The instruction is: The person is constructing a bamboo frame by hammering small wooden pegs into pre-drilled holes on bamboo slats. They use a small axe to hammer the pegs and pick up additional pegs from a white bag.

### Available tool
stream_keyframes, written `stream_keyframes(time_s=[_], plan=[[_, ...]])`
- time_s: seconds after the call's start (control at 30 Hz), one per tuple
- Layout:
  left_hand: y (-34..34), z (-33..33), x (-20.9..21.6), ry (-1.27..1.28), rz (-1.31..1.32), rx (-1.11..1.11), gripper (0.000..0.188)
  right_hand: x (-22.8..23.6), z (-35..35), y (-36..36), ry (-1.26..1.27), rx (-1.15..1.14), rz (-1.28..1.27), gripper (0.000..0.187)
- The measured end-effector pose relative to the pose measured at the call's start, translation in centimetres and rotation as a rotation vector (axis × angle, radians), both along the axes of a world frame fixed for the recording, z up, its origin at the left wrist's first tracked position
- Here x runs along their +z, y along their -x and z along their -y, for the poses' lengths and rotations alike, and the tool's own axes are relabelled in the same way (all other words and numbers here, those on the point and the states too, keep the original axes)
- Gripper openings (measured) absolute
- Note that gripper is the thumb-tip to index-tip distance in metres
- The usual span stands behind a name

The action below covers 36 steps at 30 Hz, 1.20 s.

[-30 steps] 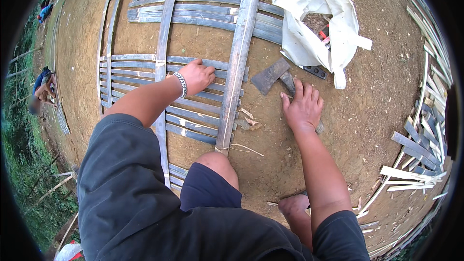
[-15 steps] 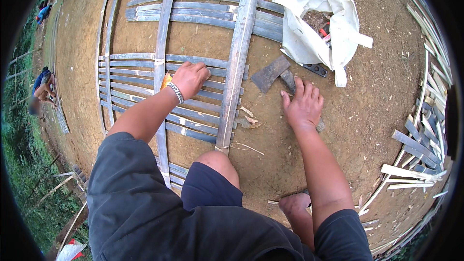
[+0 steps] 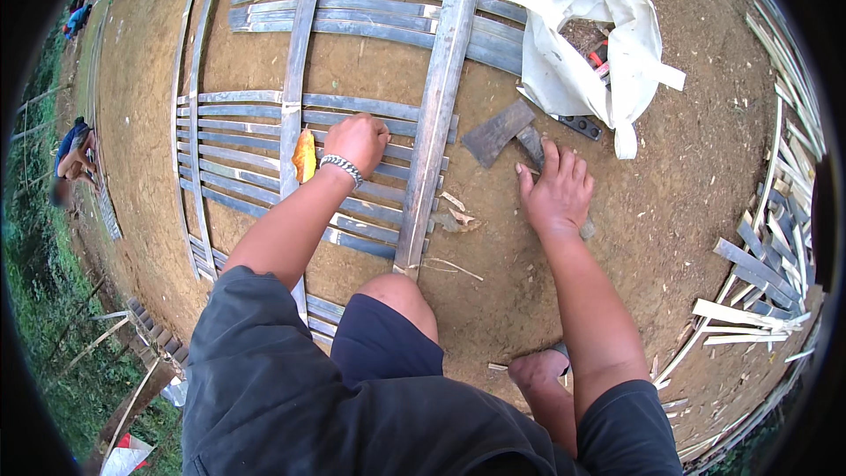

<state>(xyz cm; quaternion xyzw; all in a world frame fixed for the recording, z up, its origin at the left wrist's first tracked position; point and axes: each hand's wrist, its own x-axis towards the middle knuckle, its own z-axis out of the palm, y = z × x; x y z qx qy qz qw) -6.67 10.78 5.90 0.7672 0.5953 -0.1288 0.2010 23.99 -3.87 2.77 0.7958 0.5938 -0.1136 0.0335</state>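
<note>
My left hand point(image 3: 357, 141) is closed, with its fingers curled down over thin dark bamboo slats point(image 3: 374, 209); its fingertips are hidden. The slats lie in rows across longer bamboo strips, including a wide split-bamboo strip point(image 3: 432, 115) right of that hand. A yellow-orange leaf point(image 3: 304, 156) lies beside my left wrist. My right hand point(image 3: 559, 194) rests over the handle of an axe point(image 3: 499, 132), its fingers stretched forward and apart. The axe's broad metal head lies flat on the dirt beyond the hand, and the handle's butt end shows by my wrist.
A white bag point(image 3: 599, 62) stands open past the axe, with a red-and-black object point(image 3: 599, 54) inside. More dark slats point(image 3: 370, 18) lie farther off. Cut bamboo pieces point(image 3: 767, 269) are heaped at the right. A person point(image 3: 75, 154) bends over at the far left.
My left hand has shifted slightly right along the slats, and its forearm has swung right, showing more of the leaf. My right hand stays over the axe handle.
</note>
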Motion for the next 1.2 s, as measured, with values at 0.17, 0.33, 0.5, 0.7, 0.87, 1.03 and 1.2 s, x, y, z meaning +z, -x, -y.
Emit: stream_keyframes(time_s=[0.17,0.33,0.5,0.7,0.87,1.03,1.2], plan=[[-1.7,-0.4,0.1,0.041,-0.209,0.013,0.019,0.2,0.0,0.0,0.024,-0.001,-0.006,0.063],[-2.7,0.8,-1.0,-0.038,-0.246,0.119,0.020,0.4,0.0,-0.1,0.032,-0.005,-0.009,0.064],[-3.6,1.4,-0.8,-0.019,-0.253,0.222,0.023,0.9,-0.4,0.1,0.053,-0.007,-0.019,0.065],[-4.6,2.1,-1.0,0.004,-0.178,0.496,0.026,0.8,-0.5,-0.1,0.041,-0.013,-0.017,0.067],[-6.0,2.3,-0.6,-0.026,-0.146,0.716,0.027,0.5,-0.3,-0.2,0.018,-0.004,-0.007,0.068],[-6.2,1.5,-1.3,0.010,-0.188,0.789,0.028,0.6,-0.3,-0.2,0.013,-0.001,-0.009,0.068],[-5.3,1.2,-2.1,0.095,-0.202,0.745,0.030,0.8,-0.5,-0.3,0.051,-0.012,-0.034,0.068]])
